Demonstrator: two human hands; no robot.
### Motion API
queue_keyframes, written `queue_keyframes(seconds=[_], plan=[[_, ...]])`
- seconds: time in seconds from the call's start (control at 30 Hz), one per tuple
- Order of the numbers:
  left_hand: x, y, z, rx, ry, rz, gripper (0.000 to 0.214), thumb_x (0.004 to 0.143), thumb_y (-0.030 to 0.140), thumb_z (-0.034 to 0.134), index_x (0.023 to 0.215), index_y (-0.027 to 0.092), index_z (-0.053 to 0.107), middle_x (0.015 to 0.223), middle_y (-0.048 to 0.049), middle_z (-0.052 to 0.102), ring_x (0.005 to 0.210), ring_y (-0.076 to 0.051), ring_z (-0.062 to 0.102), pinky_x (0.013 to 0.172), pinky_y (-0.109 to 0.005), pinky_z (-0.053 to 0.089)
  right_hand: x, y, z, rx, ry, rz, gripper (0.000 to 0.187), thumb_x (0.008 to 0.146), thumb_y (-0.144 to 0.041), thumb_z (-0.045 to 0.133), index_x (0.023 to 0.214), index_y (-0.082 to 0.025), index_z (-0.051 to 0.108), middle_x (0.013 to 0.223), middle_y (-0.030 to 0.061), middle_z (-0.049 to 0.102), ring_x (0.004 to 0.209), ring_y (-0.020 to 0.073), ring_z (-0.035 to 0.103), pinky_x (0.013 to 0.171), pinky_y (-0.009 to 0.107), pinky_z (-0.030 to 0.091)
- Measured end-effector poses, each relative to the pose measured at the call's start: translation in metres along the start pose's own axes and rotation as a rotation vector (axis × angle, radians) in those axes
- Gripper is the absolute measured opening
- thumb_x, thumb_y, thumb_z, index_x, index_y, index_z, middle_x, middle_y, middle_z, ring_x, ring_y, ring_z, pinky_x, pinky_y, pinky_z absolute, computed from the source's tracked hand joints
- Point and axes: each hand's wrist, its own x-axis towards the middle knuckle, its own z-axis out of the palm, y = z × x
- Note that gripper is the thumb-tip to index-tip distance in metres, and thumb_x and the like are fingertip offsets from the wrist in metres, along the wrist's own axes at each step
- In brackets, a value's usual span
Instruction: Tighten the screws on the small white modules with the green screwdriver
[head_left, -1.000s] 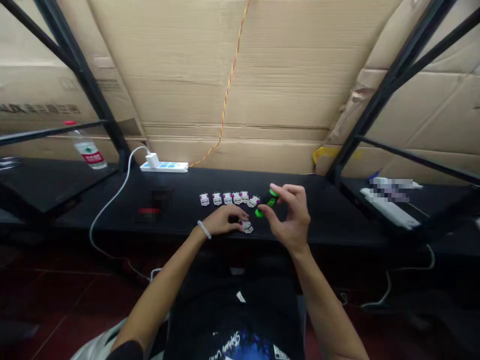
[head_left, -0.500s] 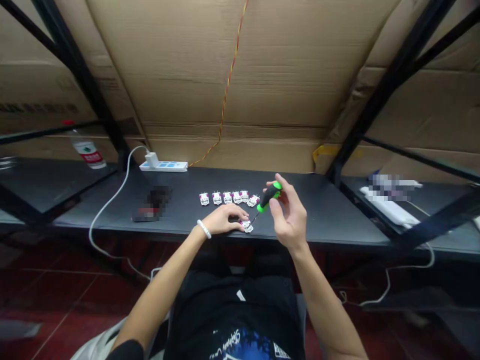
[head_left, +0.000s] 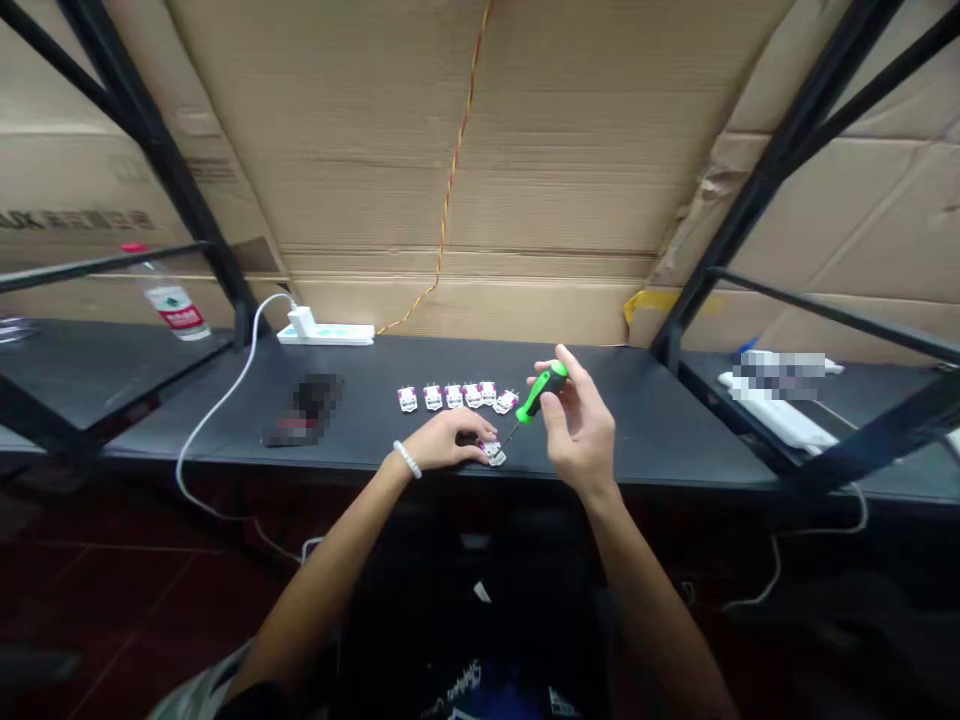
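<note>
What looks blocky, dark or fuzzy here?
Head view: blocky squares partly hide the black-and-red item, left, and white objects, right; head view: shadow darkens the black printed shirt; head view: small white-and-purple parts look soft.

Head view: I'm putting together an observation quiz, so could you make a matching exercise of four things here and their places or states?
1. screwdriver
2. bottle
3. power strip
4. nearest white-and-purple piece

A. touched by the left hand
B. has a white plug in it
C. held by the right hand
D. red-capped

Pairs: 1-C, 2-D, 3-B, 4-A
</note>
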Motion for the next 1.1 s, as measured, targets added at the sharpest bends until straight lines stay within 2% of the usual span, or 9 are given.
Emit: queue_keyframes(seconds=[0.27,0.47,0.6,0.7,0.77,0.9,1.0,1.1], plan=[[0.001,0.001,-0.001,-0.013,-0.009,-0.031,0.028,0.083,0.039,0.087,0.102,0.02,0.081,0.116,-0.0106,0.08,0.111,-0.025,0.073,0.105,-0.04,0.053,0.002,0.002,-0.003,0.005,0.066,-0.009,0.054,0.102,-0.032,0.058,0.155,-0.027,0.049,0.132,0.0133,0.068,0.115,0.0278,0.072,0.096,0.048,0.065],[0.001,-0.001,0.0,-0.026,-0.003,-0.029,0.029,0.082,0.038,0.088,0.102,0.018,0.081,0.116,-0.0112,0.08,0.112,-0.025,0.073,0.104,-0.039,0.054,0.006,0.005,-0.01,-0.003,0.13,-0.031,0.053,0.101,-0.033,0.059,0.153,-0.027,0.051,0.13,0.0129,0.068,0.11,0.0272,0.073,0.093,0.047,0.065],[0.0,0.001,-0.001,-0.015,-0.008,-0.022,0.03,0.082,0.036,0.088,0.105,0.018,0.079,0.116,-0.0109,0.079,0.113,-0.025,0.073,0.105,-0.039,0.053,0.011,0.012,-0.015,-0.084,0.194,-0.043,0.051,0.098,-0.034,0.065,0.148,-0.026,0.056,0.125,0.0129,0.069,0.105,0.0267,0.073,0.091,0.046,0.064],[-0.001,0.005,-0.002,0.023,-0.015,-0.052,0.032,0.086,0.034,0.084,0.114,0.02,0.076,0.119,-0.0092,0.078,0.114,-0.025,0.071,0.105,-0.039,0.053,0.014,0.019,-0.016,-0.155,0.22,-0.049,0.047,0.094,-0.034,0.071,0.139,-0.025,0.062,0.119,0.0108,0.069,0.099,0.024,0.072,0.087,0.043,0.064],[-0.002,0.01,-0.003,0.06,-0.015,-0.055,0.035,0.089,0.032,0.08,0.121,0.021,0.073,0.123,-0.0092,0.076,0.116,-0.025,0.069,0.107,-0.041,0.053,0.016,0.024,-0.015,-0.173,0.235,-0.046,0.045,0.092,-0.035,0.073,0.135,-0.024,0.064,0.115,0.0091,0.068,0.095,0.0221,0.07,0.083,0.04,0.064],[-0.001,0.018,-0.001,0.113,-0.051,0.039,0.039,0.091,0.034,0.076,0.128,0.022,0.07,0.137,-0.0125,0.068,0.131,-0.03,0.06,0.118,-0.048,0.044,0.018,0.03,-0.014,-0.174,0.255,-0.028,0.042,0.089,-0.037,0.077,0.127,-0.023,0.066,0.108,0.0071,0.066,0.09,0.0202,0.068,0.076,0.036,0.063],[0.001,0.023,0.007,0.191,-0.099,0.055,0.04,0.092,0.038,0.076,0.13,0.024,0.071,0.148,-0.0121,0.061,0.141,-0.033,0.052,0.123,-0.052,0.038,0.02,0.031,-0.015,-0.158,0.261,0.001,0.04,0.087,-0.037,0.078,0.123,-0.022,0.065,0.106,0.0062,0.065,0.089,0.0197,0.068,0.073,0.034,0.063],[0.005,0.026,0.016,0.266,-0.126,0.039,0.041,0.094,0.041,0.074,0.132,0.025,0.071,0.147,-0.0117,0.063,0.142,-0.034,0.051,0.123,-0.054,0.038,0.02,0.032,-0.016,-0.148,0.268,0.02,0.04,0.087,-0.037,0.079,0.121,-0.022,0.065,0.105,0.0055,0.065,0.089,0.0196,0.069,0.072,0.032,0.062]])
